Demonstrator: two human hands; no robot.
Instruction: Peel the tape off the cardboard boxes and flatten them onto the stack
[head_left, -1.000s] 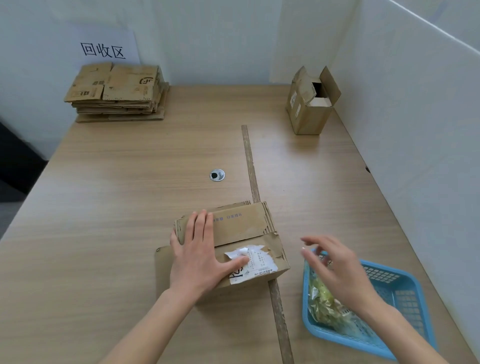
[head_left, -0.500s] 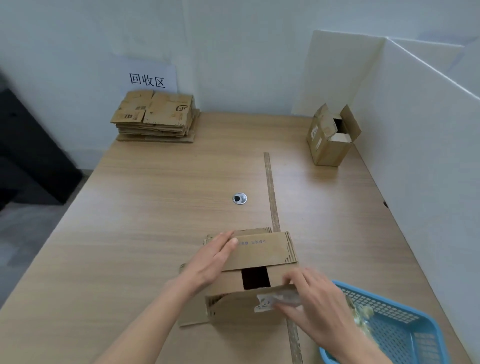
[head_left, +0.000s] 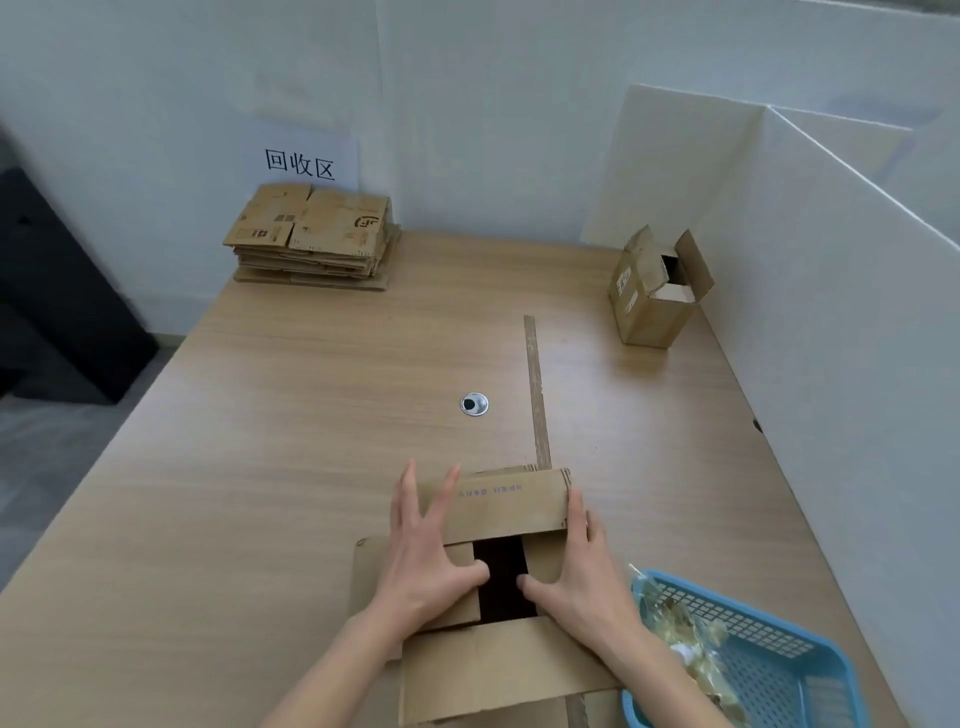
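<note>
The near box lay opened on the counter. Left hand and right hand pressed it, fingers straight and spread. Flattening remained; the far box stood untouched; the stack waited.

Two bare forearms run up from the bottom edge to the left hand and the right hand, with no sleeve, glove, watch or ring showing, the fingers slender with short nails.
</note>
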